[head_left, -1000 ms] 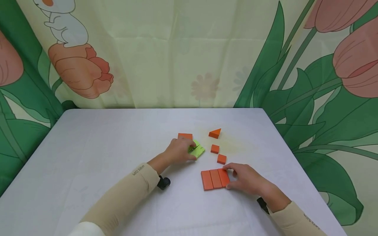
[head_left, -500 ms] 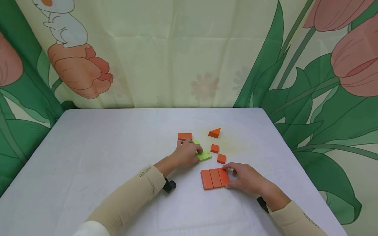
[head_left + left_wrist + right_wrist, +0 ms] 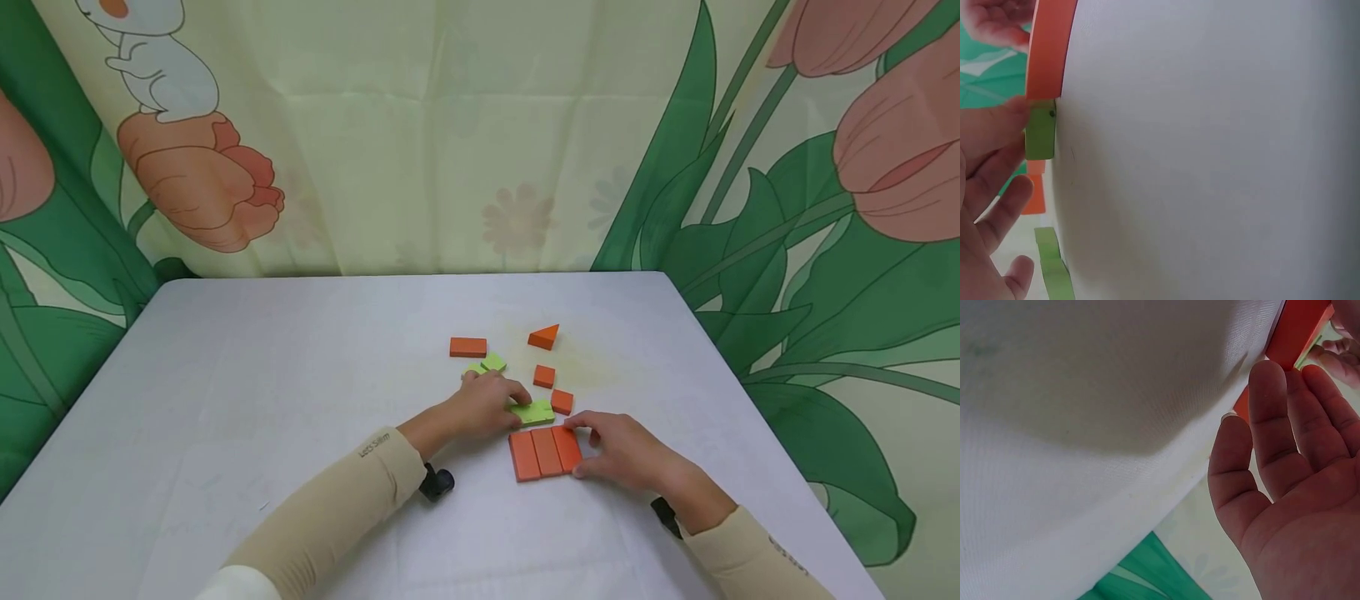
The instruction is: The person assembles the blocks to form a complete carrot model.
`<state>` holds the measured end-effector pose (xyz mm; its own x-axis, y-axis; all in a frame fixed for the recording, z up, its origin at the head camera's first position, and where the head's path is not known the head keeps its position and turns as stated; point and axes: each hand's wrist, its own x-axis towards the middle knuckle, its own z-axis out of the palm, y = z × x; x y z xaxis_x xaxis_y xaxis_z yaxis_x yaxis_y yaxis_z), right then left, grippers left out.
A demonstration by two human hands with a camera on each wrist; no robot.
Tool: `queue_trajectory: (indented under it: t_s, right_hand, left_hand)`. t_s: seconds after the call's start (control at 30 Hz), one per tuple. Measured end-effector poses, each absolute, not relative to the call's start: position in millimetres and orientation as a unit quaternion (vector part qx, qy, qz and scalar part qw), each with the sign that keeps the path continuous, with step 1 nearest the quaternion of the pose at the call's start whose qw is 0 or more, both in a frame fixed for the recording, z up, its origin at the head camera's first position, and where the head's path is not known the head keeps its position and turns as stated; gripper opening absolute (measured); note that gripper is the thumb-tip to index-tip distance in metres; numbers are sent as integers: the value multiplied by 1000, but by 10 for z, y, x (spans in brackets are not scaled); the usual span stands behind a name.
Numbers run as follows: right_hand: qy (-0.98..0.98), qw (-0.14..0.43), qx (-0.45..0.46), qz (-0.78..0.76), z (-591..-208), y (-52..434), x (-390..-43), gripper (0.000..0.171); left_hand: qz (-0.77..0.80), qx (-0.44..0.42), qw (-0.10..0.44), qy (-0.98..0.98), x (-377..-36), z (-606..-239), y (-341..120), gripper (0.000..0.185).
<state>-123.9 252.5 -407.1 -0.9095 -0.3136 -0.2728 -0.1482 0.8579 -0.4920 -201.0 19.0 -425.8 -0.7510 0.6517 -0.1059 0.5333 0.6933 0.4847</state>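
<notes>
My left hand pinches a flat light-green block between thumb and fingers. In the left wrist view this green block sits right at the end of an orange block. Three orange rectangular blocks lie side by side in a row just in front of it. At the row's right end, my right hand grips the last block, thumb at the near corner and index finger at the far one. Another green piece with a stepped outline lies behind my left hand, partly hidden by it.
Two small orange cubes, a nearer one and a farther one, lie right of the green block. Farther back are an orange triangular block and an orange rectangular block. A white cloth covers the table.
My left hand has slid the green block right and nearer, up to the far side of the orange row, uncovering the other green piece. My right hand has stayed at the row's end.
</notes>
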Motion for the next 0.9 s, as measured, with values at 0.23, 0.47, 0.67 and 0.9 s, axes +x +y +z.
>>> queue_trajectory:
  t_s: [0.23, 0.47, 0.67, 0.9]
  right_hand:
    - [946, 170, -127, -243, -4073, 2536, -1247, 57]
    - [947, 170, -125, -241, -4080, 2537, -1242, 57]
    - [947, 167, -131, -243, -4086, 2547, -1243, 56]
    - [945, 161, -149, -243, -4090, 2562, -1237, 56]
  left_hand:
    - [227, 338, 144, 902, -1996, -4242, 229, 30]
    - [216, 337, 153, 904, -1997, -4261, 231, 28]
    - [206, 343, 141, 905, -1950, -4283, 206, 35]
    - [193, 366, 136, 900, -1777, -4282, 130, 71]
